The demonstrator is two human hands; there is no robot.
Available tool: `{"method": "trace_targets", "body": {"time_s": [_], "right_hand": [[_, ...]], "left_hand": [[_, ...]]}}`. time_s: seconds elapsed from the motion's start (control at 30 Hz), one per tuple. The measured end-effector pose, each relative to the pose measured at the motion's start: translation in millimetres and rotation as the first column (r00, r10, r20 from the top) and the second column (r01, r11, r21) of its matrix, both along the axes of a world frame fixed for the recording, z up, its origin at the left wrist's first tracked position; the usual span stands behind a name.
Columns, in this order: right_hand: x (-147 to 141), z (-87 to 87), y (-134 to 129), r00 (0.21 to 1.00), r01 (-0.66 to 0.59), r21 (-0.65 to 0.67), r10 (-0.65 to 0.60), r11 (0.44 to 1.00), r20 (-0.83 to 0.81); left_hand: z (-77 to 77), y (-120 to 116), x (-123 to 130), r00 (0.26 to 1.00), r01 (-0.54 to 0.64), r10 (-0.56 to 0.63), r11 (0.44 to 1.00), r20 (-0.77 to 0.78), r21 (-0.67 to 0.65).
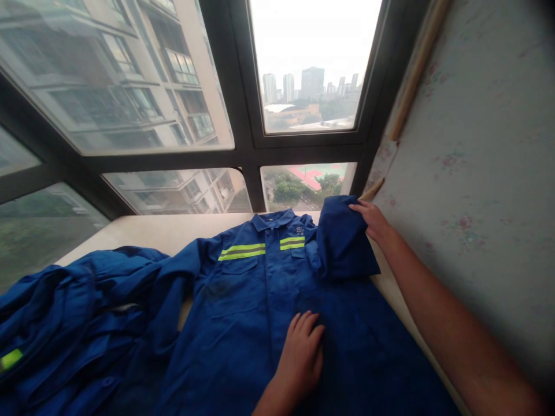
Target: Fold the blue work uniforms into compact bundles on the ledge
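A blue work jacket (243, 300) with yellow-and-grey reflective strips lies front up, its collar toward the window. My right hand (373, 221) pinches the edge of the jacket's sleeve (344, 240), which is lifted and folded over at the chest's right side. Lower down, my left hand (302, 346) rests on the jacket front, palm down with fingers slightly bent, holding nothing. The other sleeve (177, 277) stretches out to the left.
More crumpled blue clothing (78, 312) is heaped at the left. The pale surface (143, 227) under the garments reaches dark window frames (243, 151). A flower-patterned wall (481, 173) closes in the right side, near my right arm.
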State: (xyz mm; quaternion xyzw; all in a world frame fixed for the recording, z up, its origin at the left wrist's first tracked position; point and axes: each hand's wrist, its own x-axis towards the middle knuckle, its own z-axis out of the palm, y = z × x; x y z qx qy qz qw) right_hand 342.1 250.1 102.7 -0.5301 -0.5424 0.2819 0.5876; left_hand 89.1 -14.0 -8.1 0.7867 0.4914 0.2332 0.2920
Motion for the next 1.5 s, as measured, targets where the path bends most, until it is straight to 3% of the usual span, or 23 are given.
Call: {"method": "trace_targets", "body": {"time_s": [0.07,0.1,0.13,0.2,0.27,0.3,0.37,0.47,0.53,0.6,0.7,0.77,0.83,0.93,1.0,1.13,1.27,1.37,1.5], "right_hand": [[0.3,19.6,-42.4,0.969,-0.182,-0.022,0.176,0.983,-0.173],[0.2,26.6,-70.9,0.942,-0.245,-0.005,0.236,0.970,-0.238],[0.1,30.5,-103.0,0.932,-0.261,0.012,0.255,0.965,-0.258],[0.8,27.6,-172.2,0.936,-0.288,-0.013,0.279,0.957,-0.216],[4.1,10.2,-237.8,0.936,-0.348,-0.135,0.335,0.928,-0.111],[6.8,-2.5,-266.3,0.935,-0.354,-0.181,0.350,0.918,-0.054],[14.1,-31.3,-312.3,0.915,-0.374,-0.226,0.397,0.900,0.065],[26.4,-72.1,-355.4,0.869,-0.381,-0.344,0.459,0.858,0.183],[34.4,-92.9,-370.1,0.879,-0.352,-0.393,0.445,0.850,0.174],[41.8,-106.9,-375.6,0.938,-0.267,-0.413,0.333,0.870,0.095],[49.9,-113.2,-372.9,0.998,-0.059,-0.490,0.041,0.870,-0.048],[50.5,-109.2,-369.6,0.991,-0.018,-0.558,-0.057,0.829,-0.117],[45.2,-103.0,-369.4,0.985,-0.069,-0.615,-0.043,0.785,-0.166],[27.4,-98.4,-376.6,0.985,-0.151,-0.705,0.047,0.693,-0.165],[13.5,-98.9,-384.8,0.985,-0.172,-0.718,0.112,0.674,-0.131],[-5.6,-96.3,-400.2,0.964,-0.258,-0.618,0.238,0.742,-0.117],[-11.3,-80.4,-405.8,0.909,-0.416,-0.562,0.315,0.715,-0.272],[-12.4,-66.9,-404.6,0.891,-0.446,-0.524,0.303,0.726,-0.339],[-8.2,-61.2,-407.3,0.821,-0.492,-0.491,0.196,0.719,-0.536]], "left_hand": [[7.1,6.1,0.8,0.949,-0.116,0.161,0.978,0.270,-0.173],[11.4,8.2,2.6,0.879,-0.144,0.268,0.938,0.395,-0.315],[15.9,8.9,5.0,0.778,-0.126,0.383,0.871,0.498,-0.474],[24.5,4.3,10.9,0.531,0.050,0.603,0.679,0.595,-0.733],[31.8,-8.5,16.5,0.328,0.270,0.744,0.517,0.582,-0.812],[34.7,-17.3,19.2,0.271,0.356,0.773,0.473,0.573,-0.806],[38.3,-37.1,25.0,0.215,0.468,0.781,0.445,0.587,-0.763],[35.6,-65.0,35.6,0.201,0.529,0.761,0.446,0.617,-0.722],[28.5,-77.7,42.1,0.233,0.453,0.782,0.439,0.579,-0.776],[20.5,-84.0,46.2,0.265,0.298,0.814,0.441,0.517,-0.847],[15.0,-82.5,45.8,0.264,0.085,0.837,0.474,0.479,-0.876],[17.2,-78.4,41.9,0.235,0.046,0.838,0.497,0.492,-0.867],[20.7,-76.0,36.8,0.179,0.059,0.842,0.508,0.510,-0.859],[21.4,-80.8,31.2,0.149,0.037,0.879,0.453,0.453,-0.891],[17.9,-88.9,29.0,0.226,0.015,0.875,0.435,0.427,-0.900],[13.5,-103.6,23.4,0.411,-0.051,0.786,0.526,0.462,-0.849],[21.0,-107.8,20.6,0.480,-0.117,0.744,0.580,0.465,-0.806],[28.3,-113.4,30.2,0.454,-0.009,0.760,0.525,0.465,-0.851],[31.2,-131.7,55.4,0.327,0.180,0.850,0.373,0.413,-0.910]]}}
